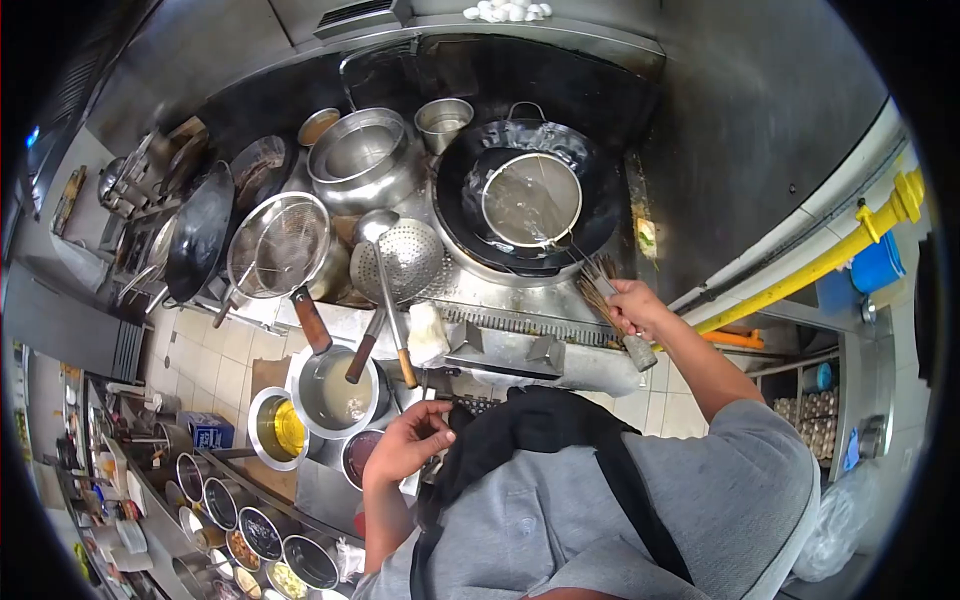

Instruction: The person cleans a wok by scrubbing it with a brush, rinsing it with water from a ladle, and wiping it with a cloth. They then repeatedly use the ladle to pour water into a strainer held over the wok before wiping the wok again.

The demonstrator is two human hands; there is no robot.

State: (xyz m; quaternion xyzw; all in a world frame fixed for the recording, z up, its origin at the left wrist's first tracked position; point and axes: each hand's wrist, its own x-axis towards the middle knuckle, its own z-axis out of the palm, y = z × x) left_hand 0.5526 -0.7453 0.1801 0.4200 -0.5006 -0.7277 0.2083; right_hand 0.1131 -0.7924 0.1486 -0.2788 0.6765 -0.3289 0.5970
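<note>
My right hand is closed around the handle of a round mesh strainer, whose basket sits in the big black wok on the stove. Liquid shows through the mesh. Close to that hand, partly hidden by it, is a bundle of thin brown bristles like a bamboo brush. My left hand hangs near my waist, fingers loosely bent and thumb apart, with nothing visible in it. Beside it are a pot of cloudy liquid and a bowl of dark red contents.
A perforated skimmer, a ladle and another mesh strainer rest left of the wok. Behind them stands a large metal pot. Yellow oil fills a pot at left. A yellow pipe runs along the right wall.
</note>
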